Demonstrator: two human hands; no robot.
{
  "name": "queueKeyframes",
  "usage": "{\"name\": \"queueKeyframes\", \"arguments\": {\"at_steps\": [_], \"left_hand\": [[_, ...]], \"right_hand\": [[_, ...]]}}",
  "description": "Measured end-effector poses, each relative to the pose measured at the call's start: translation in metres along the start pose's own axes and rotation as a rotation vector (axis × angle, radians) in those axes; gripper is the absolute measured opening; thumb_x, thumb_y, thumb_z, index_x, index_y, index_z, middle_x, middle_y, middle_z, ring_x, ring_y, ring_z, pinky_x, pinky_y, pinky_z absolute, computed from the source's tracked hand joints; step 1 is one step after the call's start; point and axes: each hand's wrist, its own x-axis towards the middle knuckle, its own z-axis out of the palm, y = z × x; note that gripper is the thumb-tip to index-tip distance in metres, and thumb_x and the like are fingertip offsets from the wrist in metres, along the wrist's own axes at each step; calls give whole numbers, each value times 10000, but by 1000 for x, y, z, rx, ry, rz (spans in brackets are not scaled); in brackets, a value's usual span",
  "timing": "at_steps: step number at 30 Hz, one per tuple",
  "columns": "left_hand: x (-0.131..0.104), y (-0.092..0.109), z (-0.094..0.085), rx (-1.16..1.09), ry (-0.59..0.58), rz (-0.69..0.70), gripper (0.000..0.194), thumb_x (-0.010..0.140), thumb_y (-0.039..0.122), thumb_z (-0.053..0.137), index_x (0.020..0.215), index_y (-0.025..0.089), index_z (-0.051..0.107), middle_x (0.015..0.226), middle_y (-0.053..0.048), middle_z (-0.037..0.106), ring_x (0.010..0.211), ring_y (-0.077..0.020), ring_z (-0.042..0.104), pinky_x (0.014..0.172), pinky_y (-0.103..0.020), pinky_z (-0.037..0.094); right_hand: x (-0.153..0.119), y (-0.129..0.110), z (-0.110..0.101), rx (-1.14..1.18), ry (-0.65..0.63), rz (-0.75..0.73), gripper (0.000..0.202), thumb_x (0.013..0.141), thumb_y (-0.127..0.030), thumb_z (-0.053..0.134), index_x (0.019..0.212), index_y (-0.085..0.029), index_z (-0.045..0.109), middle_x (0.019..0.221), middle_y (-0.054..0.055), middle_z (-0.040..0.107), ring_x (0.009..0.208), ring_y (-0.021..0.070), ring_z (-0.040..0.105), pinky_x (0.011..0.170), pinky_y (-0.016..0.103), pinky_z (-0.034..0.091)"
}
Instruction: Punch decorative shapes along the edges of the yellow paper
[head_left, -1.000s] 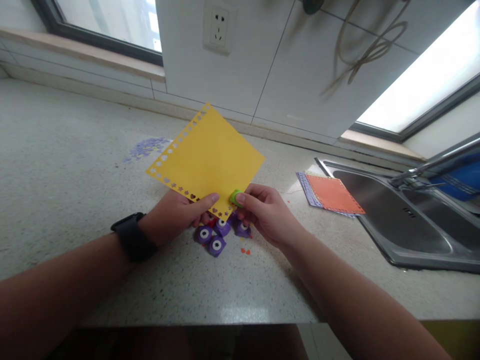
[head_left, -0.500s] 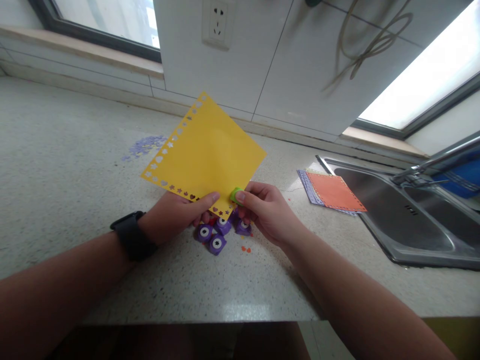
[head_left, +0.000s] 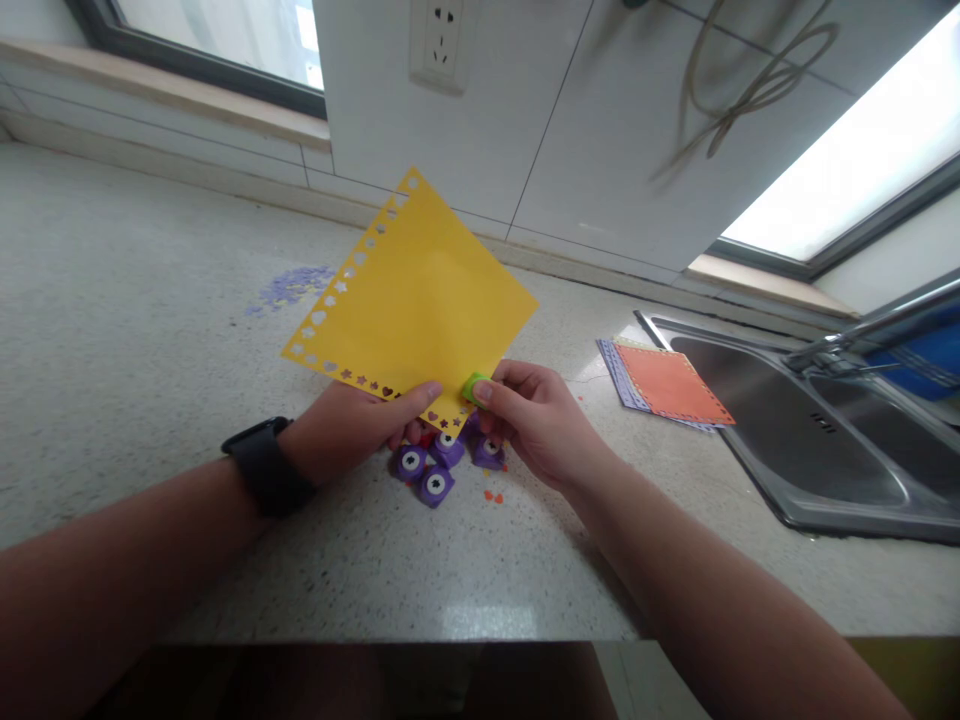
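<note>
A yellow sheet of paper [head_left: 420,300] is held up at a tilt above the counter, with small shapes cut along its left and lower edges. My left hand [head_left: 360,410] is closed on its lower edge, thumb on top and fingers beneath. My right hand [head_left: 532,415] pinches a green craft punch [head_left: 474,388] at the paper's lower right edge, near the bottom corner; its lower part is hidden by the fingers. Below the paper, several purple craft punches [head_left: 436,485] sit on the counter, partly covered by the sheet and my hands.
Orange paper cut-outs [head_left: 493,497] lie near the punches. A heap of purple bits [head_left: 289,288] is at the back left. On the right, a stack of punched sheets [head_left: 671,385], orange on top, overlaps the rim of a steel sink [head_left: 780,505].
The yellow sheet's upper corner has tipped up slightly. Both hands keep their grips, with the green punch still at the paper's edge. The whole view has shifted a little.
</note>
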Motion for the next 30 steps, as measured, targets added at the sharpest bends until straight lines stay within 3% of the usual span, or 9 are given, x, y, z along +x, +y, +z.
{"name": "queueKeyframes", "arguments": {"at_steps": [7,12,19,25,30], "left_hand": [[-1,1,1,-11,8,6,243,863,351,630,677,200,587,521,33,592,410,-102,517,403,-229,425],[0,1,0,-24,31,-1,268,863,351,628,644,203,585,509,24,588,401,-107,512,397,-238,416],[3,-2,-3,-50,17,-54,362,872,418,604,590,192,586,494,-4,596,407,-112,498,409,-242,388],[3,-2,-3,-66,16,-82,379,874,418,585,571,189,573,494,-4,590,406,-99,466,419,-232,364],[4,-2,-5,-66,24,-68,375,855,426,610,568,188,576,496,3,586,410,-95,461,421,-229,362]], "right_hand": [[0,-1,3,-26,29,-4,248,821,-405,741,804,-183,632,573,-38,566,459,79,450,416,227,311],[-1,-5,0,21,-22,38,237,815,-397,745,816,-185,638,613,-19,599,496,96,511,451,236,382],[1,-15,-18,47,161,-22,209,819,-397,686,821,-192,644,641,-6,586,540,129,545,471,267,384],[9,-9,-42,-391,288,-188,258,866,-454,675,874,-197,702,700,1,620,619,140,524,587,305,418],[13,-6,-56,-873,369,-192,285,890,-464,637,936,-193,710,790,49,684,712,188,582,667,348,428]]}}
